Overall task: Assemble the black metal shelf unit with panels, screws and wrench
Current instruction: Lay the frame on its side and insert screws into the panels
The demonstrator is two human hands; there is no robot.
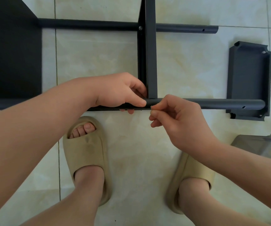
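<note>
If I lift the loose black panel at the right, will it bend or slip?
The loose panel probably stays stiff: its edges fold up into a rim. It looks like thin sheet metal, so likely light for its size. The tube crosses over its near end, so it may catch there.

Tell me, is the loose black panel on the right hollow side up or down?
Hollow side up: the loose panel shows raised rims around a sunken middle.

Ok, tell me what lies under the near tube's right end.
The loose black panel, lying on the tiled floor. The tube hides the strip of panel directly beneath it.
</note>
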